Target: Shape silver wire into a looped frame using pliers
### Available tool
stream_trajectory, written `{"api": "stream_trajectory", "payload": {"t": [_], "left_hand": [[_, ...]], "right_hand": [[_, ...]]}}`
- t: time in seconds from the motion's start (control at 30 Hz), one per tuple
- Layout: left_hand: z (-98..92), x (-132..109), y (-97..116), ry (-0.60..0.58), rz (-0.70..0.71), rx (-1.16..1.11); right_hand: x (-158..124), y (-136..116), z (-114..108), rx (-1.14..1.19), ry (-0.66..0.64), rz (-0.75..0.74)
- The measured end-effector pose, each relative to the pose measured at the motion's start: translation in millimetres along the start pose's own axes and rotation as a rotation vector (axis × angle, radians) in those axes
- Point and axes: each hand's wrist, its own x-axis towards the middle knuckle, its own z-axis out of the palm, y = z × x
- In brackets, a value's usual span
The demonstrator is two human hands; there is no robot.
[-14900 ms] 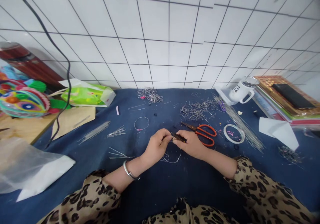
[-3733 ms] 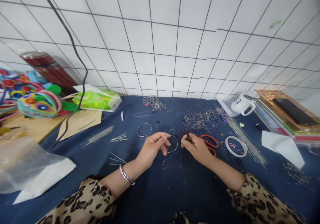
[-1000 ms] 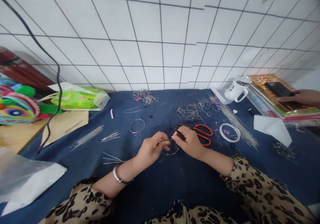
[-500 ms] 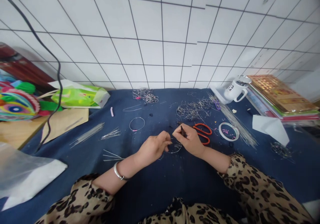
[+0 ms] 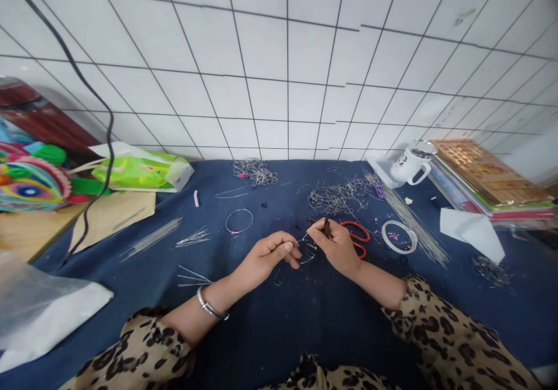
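Observation:
Over a dark blue cloth, my left hand pinches a thin wire loop between thumb and forefinger. My right hand is closed round a small dark tool whose tip stands upward, and its fingers meet the same wire loop. Both hands sit close together at the middle of the cloth. Orange-handled scissors lie just behind my right hand. A finished wire ring with a pink bead lies farther back to the left.
Tangled wire heaps and straight wire bundles lie about. A tape roll, a white mug and stacked books are at the right; a green packet, coloured paper craft and a plastic bag at the left.
Another person's hand took a dark phone off the books and left. My hands rose slightly with the wire loop, and the tool now points upward.

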Motion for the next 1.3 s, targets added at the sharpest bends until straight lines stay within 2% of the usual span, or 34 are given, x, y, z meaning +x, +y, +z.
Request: {"api": "stream_trajectory", "payload": {"t": [0.23, 0.4, 0.53, 0.6, 0.73, 0.8, 0.93, 1.1, 1.17, 1.3], "left_hand": [[-2.3, 0, -6, 0.004, -0.071, 0.064], [-2.4, 0, -9, -0.042, -0.128, 0.009], [-1.4, 0, -7, -0.058, -0.140, -0.040], [-1.3, 0, -7, -0.036, -0.146, -0.067], [-4.4, 2, -6, 0.052, -0.124, -0.100], [-7.7, 4, -5, 0.101, -0.102, -0.109], [-14.5, 6, -3, 0.196, -0.040, -0.115], [-18.5, 8, 1, 0.264, -0.004, -0.104], [-18.6, 8, 3, 0.275, -0.007, -0.105], [-17.4, 7, 3, 0.292, -0.025, -0.101]], "right_hand": [[-1, -1, 2, -0.045, -0.084, -0.015], [-2, -2, 6, -0.083, -0.123, -0.061], [-1, -4, 5, -0.034, -0.175, -0.021], [0, -4, 3, 0.025, -0.174, 0.025], [6, 1, -6, 0.126, -0.034, 0.096], [9, 6, -10, 0.126, -0.005, 0.109], [9, 11, -7, 0.005, -0.069, 0.111], [1, 13, -2, -0.148, -0.088, 0.008], [0, 15, -3, -0.113, -0.079, -0.006], [2, 17, -4, 0.115, -0.068, 0.063]]}}
